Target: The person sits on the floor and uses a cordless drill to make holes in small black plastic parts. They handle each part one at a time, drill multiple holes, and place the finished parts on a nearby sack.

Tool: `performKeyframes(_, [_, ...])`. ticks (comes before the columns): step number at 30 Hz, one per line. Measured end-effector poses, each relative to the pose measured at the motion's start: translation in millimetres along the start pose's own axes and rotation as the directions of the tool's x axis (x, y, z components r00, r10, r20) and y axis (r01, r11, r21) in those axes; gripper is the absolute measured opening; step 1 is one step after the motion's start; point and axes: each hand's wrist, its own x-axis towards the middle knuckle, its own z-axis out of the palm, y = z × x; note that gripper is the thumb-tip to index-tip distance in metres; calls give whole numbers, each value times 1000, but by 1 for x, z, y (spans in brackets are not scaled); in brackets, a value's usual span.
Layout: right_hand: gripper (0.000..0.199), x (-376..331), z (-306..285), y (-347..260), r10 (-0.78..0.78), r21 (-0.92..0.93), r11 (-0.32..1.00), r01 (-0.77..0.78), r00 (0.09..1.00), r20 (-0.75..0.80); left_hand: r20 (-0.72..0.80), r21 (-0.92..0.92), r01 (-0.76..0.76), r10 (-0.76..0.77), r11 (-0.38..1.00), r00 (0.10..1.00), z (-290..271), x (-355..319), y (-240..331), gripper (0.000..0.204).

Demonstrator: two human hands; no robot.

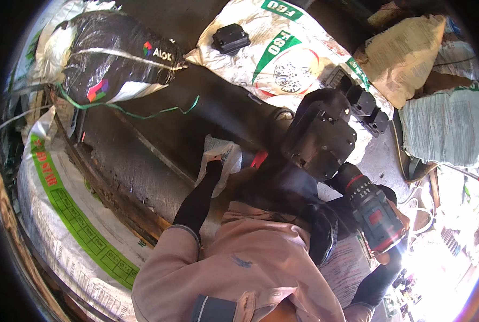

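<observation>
My right hand (392,252), gloved in black at the lower right of the frame, is clamped on the cordless drill (352,177), its battery end tipped up toward me so I can carry it clear. My left hand (213,167), centre frame, is closed on a small white bag (223,158) against the dark tyre (159,150). The 2 hands are well apart. Printed sacks (282,53) lie across the top.

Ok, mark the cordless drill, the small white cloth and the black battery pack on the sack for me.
cordless drill (376,212), head view, on its dark motor body.
small white cloth (224,156), head view, on its crumpled middle.
black battery pack (231,38), head view, on its top face.
</observation>
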Motion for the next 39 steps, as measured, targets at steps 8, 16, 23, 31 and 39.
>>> performKeyframes(8, [62, -1, -1, -7, 10, 1, 1000, -10, 1000, -3, -157, -120, -218, 199, 969, 967, 29, 9, -38, 29])
performKeyframes(16, [64, 0, 3, -9, -10, 19, 1000, 10, 1000, 10, 349, -664, 90, 202, 742, 915, -2, 16, -45, 22])
performKeyframes(23, [66, -3, 4, -10, -24, 25, 999, 24, 999, 34, 474, -730, 131, 358, 671, 805, -113, -5, 18, 17])
performKeyframes(31, [74, -14, 4, -12, 104, 155, 982, -104, 995, 6, 564, -782, 284, 436, 554, 701, -165, -8, 41, 26])
performKeyframes(39, [55, -9, 21, -2, -102, 79, 988, 136, 935, -338, 252, -959, 100, 636, 266, 729, -260, -15, 185, 28])
